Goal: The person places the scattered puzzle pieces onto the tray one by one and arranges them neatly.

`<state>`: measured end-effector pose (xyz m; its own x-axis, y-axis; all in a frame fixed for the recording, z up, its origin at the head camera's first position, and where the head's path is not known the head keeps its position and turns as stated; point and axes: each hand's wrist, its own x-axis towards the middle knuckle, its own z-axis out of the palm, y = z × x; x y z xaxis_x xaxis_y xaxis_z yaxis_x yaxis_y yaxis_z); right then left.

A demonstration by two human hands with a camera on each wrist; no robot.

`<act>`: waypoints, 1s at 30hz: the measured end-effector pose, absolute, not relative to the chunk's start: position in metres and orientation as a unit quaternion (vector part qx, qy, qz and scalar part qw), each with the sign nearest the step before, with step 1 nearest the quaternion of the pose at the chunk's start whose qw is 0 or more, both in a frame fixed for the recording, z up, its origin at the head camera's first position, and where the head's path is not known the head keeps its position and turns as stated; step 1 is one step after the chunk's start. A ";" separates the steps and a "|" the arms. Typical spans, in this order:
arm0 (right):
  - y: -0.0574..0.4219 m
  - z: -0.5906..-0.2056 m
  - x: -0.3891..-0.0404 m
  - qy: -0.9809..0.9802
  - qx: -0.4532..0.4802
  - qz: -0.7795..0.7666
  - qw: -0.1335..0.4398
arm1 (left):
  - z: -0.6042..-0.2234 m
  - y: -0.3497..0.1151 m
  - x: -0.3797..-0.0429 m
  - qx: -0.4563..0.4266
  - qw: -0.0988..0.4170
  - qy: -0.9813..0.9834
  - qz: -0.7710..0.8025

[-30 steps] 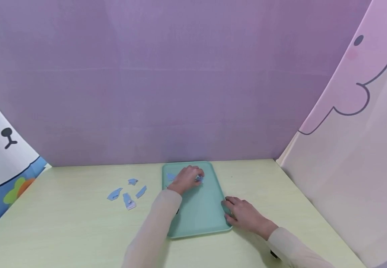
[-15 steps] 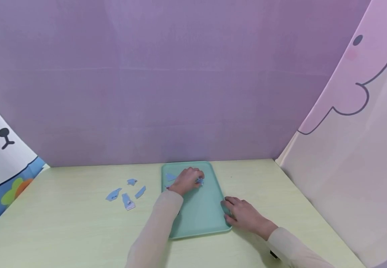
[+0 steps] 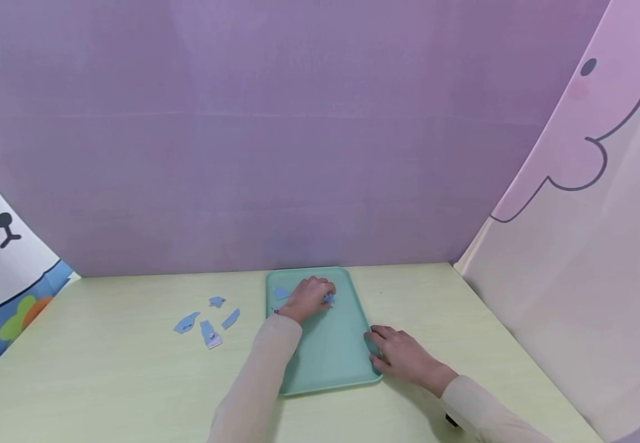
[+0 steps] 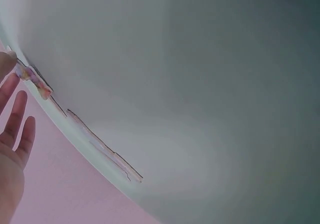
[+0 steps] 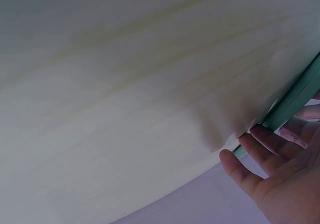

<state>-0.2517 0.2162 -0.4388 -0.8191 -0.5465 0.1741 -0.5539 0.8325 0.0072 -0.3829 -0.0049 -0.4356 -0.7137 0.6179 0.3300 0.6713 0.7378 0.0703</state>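
My left hand (image 3: 310, 298) reaches over the far part of the green tray (image 3: 333, 363) and pinches a small blue puzzle piece (image 3: 328, 299) between thumb and finger. In the left wrist view, a coloured print shows on the piece (image 4: 41, 84) at my fingertips, close to the tray's far rim. Another blue puzzle piece (image 3: 281, 293) lies in the tray's far left corner, and one more beside my wrist is partly hidden. My right hand (image 3: 405, 357) rests at the tray's right edge. Its fingertips touch the rim, with the fingers nearly straight in the right wrist view.
Several loose puzzle pieces (image 3: 211, 334) lie on the pale wooden table (image 3: 132, 375) left of the tray. A purple cloth wall (image 3: 276, 154) rises behind the table's back edge. Printed cloth panels (image 3: 602, 258) border both sides.
The scene has shifted slightly left in the head view. My left hand keeps its pinch on the puzzle piece with only a tiny movement; my right hand stays at the tray's edge.
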 end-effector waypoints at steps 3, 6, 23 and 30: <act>0.217 -0.439 -0.252 -0.953 0.289 0.021 0.086 | -0.435 -0.004 -0.382 -0.344 0.144 -0.924 -0.085; 0.217 -0.439 -0.252 -0.952 0.291 0.020 0.091 | -0.434 -0.004 -0.381 -0.339 0.140 -0.927 -0.077; 0.218 -0.440 -0.253 -0.953 0.291 0.020 0.086 | -0.415 -0.024 -0.379 -0.341 0.088 -0.927 -0.131; 0.217 -0.439 -0.251 -0.954 0.288 0.022 0.083 | -0.409 -0.035 -0.381 -0.312 0.040 -0.936 -0.158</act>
<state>-0.2507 0.2173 -0.4385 -0.8203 -0.5456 0.1717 -0.5530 0.8332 0.0053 -0.3806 -0.0350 -0.4085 -0.8017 0.5722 0.1729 0.5972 0.7549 0.2711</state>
